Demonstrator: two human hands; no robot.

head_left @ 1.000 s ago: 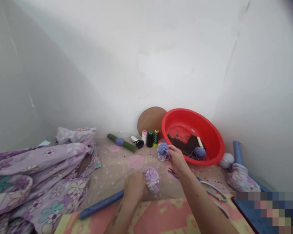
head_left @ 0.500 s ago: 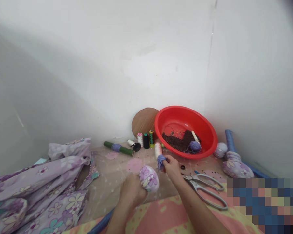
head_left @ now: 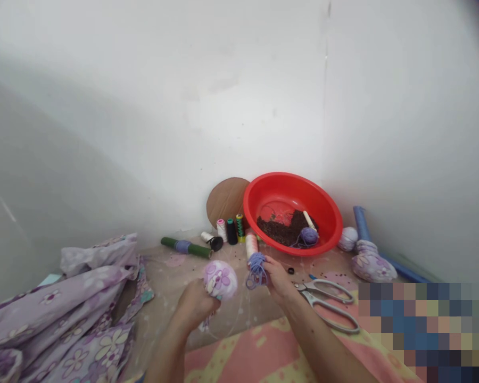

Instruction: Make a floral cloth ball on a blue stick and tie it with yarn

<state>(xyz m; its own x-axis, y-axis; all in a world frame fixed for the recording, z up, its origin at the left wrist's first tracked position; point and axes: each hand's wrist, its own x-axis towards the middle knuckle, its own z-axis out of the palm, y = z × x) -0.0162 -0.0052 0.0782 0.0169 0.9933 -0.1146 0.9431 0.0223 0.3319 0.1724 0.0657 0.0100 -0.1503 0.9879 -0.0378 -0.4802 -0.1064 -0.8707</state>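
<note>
The left hand point(head_left: 193, 304) is curled tight around a floral fabric ball point(head_left: 220, 280), lilac with white flowers. The ball sits at the fingertips, at about 1 o'clock from the palm, with the fingers closed under it and up its side. The right hand point(head_left: 276, 280) pinches a loose tangle of lavender yarn point(head_left: 257, 270) between its fingers, and the tangle hangs at about 10 o'clock from that hand. A cream thread spool point(head_left: 251, 244) stands just behind the yarn; can't tell if they touch. Steel scissors point(head_left: 327, 303) lie at about 3 o'clock from the right hand. A red plastic basin point(head_left: 291, 190) sits at about 1 o'clock, holding dark crumbly filling point(head_left: 277, 230) and a lavender yarn ball point(head_left: 309, 235). Thread cones point(head_left: 231, 232) stand beside it at 12 o'clock. Crumpled floral cloth point(head_left: 64, 303) lies at 9 o'clock.
</note>
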